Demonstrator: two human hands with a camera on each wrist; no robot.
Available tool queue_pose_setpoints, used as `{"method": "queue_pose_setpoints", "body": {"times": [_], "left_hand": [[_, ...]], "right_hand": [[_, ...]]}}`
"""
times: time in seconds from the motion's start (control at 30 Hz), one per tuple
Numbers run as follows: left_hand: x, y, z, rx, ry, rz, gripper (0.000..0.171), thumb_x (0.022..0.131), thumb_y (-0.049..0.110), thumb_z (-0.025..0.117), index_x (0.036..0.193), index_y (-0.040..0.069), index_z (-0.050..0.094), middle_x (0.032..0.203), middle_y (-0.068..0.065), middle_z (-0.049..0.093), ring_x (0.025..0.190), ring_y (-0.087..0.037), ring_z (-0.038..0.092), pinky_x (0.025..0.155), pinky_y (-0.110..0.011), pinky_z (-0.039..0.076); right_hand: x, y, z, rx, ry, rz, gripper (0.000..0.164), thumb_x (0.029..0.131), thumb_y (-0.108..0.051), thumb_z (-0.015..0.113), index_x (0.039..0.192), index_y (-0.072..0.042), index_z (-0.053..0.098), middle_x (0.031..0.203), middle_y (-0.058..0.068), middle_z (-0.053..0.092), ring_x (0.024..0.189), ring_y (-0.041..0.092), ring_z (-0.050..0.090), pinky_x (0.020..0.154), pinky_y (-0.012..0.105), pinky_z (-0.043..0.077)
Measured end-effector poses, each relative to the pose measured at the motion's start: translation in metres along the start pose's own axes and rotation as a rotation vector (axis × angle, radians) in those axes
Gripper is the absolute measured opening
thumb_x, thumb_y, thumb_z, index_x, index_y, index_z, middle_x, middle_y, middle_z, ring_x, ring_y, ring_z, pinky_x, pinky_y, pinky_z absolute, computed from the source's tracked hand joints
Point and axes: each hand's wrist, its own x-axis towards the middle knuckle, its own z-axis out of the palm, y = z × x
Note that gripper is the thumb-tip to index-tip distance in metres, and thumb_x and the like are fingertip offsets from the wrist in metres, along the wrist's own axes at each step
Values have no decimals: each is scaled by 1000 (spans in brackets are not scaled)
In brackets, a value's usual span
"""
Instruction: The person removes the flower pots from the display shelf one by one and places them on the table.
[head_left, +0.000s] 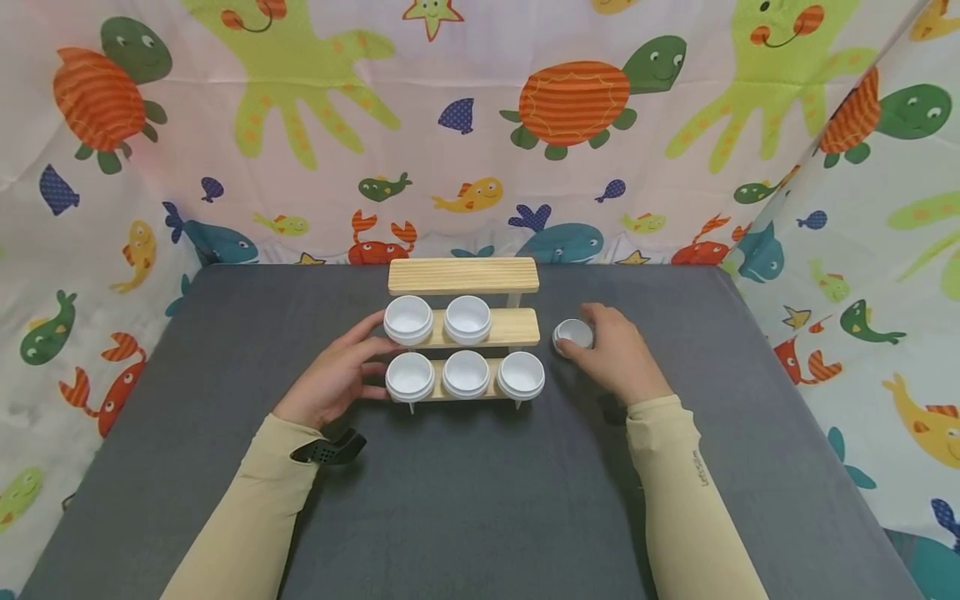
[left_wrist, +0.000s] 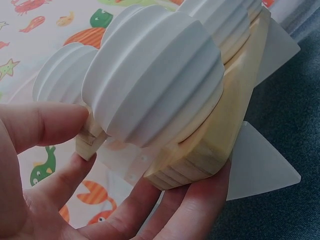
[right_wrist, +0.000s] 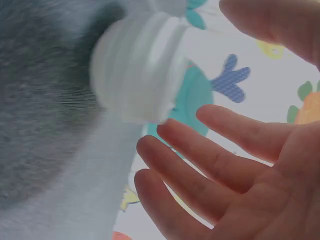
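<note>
A small tiered stand has three wooden shelves (head_left: pixel 463 275) on pale translucent supports. White ribbed pots (left_wrist: pixel 155 75) sit on its lower tiers: two on the middle shelf, three on the bottom shelf (left_wrist: pixel 200 160). My left hand (head_left: pixel 330 379) grips the stand's left end. Its thumb and index finger pinch the middle shelf's end, and other fingers touch the bottom shelf from below. On the cloth right of the stand is another white pot (head_left: pixel 574 335). My right hand (head_left: pixel 621 354) is beside it, thumb and fingers spread apart, fingertips close to the pot (right_wrist: pixel 135 67).
The top shelf stands at the back, near the patterned curtain (head_left: pixel 480 133) with sea animals. Grey cloth (head_left: pixel 480 500) covers the table. Curtain also hangs along the left and right sides. A dark strap (head_left: pixel 328 450) is on the left wrist.
</note>
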Motion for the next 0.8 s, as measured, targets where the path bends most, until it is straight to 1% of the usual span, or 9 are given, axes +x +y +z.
{"method": "queue_pose_setpoints", "body": {"times": [0.07, 0.2, 0.3, 0.43, 0.5, 0.57, 0.63, 0.8], "left_hand": [[0, -1, -1, 0, -2, 0, 69, 108, 36, 62, 169, 40, 31, 158, -15, 52, 123, -33, 66, 84, -43, 65], [0, -2, -4, 1, 0, 10, 69, 108, 35, 62, 169, 40, 31, 157, -15, 52, 123, -33, 66, 84, -44, 65], [1, -3, -4, -3, 5, 16, 68, 107, 35, 63, 168, 41, 33, 155, -15, 53, 122, -33, 66, 83, -45, 65], [3, -4, -3, -10, -3, 18, 67, 107, 35, 63, 167, 42, 35, 156, -15, 53, 122, -34, 67, 84, -46, 65], [3, -4, -2, -10, -5, 18, 67, 107, 35, 63, 167, 42, 35, 157, -15, 52, 122, -34, 66, 84, -46, 65], [3, -5, -3, -11, -1, 15, 67, 107, 35, 62, 167, 42, 34, 157, -15, 52, 122, -34, 66, 84, -45, 65], [2, -5, -3, -11, 2, 11, 67, 107, 35, 62, 167, 43, 34, 157, -15, 52, 123, -35, 66, 84, -45, 65], [3, -5, -3, -13, -7, 13, 67, 107, 37, 63, 167, 43, 35, 157, -15, 52, 124, -35, 64, 84, -44, 65]], "right_hand": [[-3, -7, -4, -3, 26, -17, 73, 97, -39, 75, 153, 3, 53, 149, 26, 61, 135, 44, 60, 113, 63, 49], [-12, -28, -10, 24, 91, -71, 69, 100, -38, 74, 154, 0, 53, 151, 23, 60, 138, 42, 59, 115, 63, 48], [-22, -47, -13, 46, 156, -151, 64, 101, -36, 74, 152, -1, 57, 150, 21, 61, 137, 41, 61, 114, 62, 50], [-35, -71, -18, 52, 268, -273, 56, 99, -32, 77, 144, -1, 64, 141, 19, 68, 131, 38, 66, 110, 60, 54], [-38, -84, -20, 45, 292, -325, 54, 98, -31, 78, 142, -1, 66, 138, 18, 70, 129, 37, 67, 108, 59, 55], [-39, -97, -21, 33, 282, -370, 56, 97, -32, 79, 141, -1, 66, 138, 17, 71, 128, 35, 68, 108, 56, 56], [-38, -109, -20, 23, 240, -393, 58, 97, -34, 80, 143, -1, 65, 138, 17, 70, 128, 34, 68, 108, 54, 57], [-35, -133, -13, 8, 111, -376, 66, 97, -40, 81, 148, -4, 60, 145, 16, 66, 130, 32, 67, 108, 52, 58]]}}
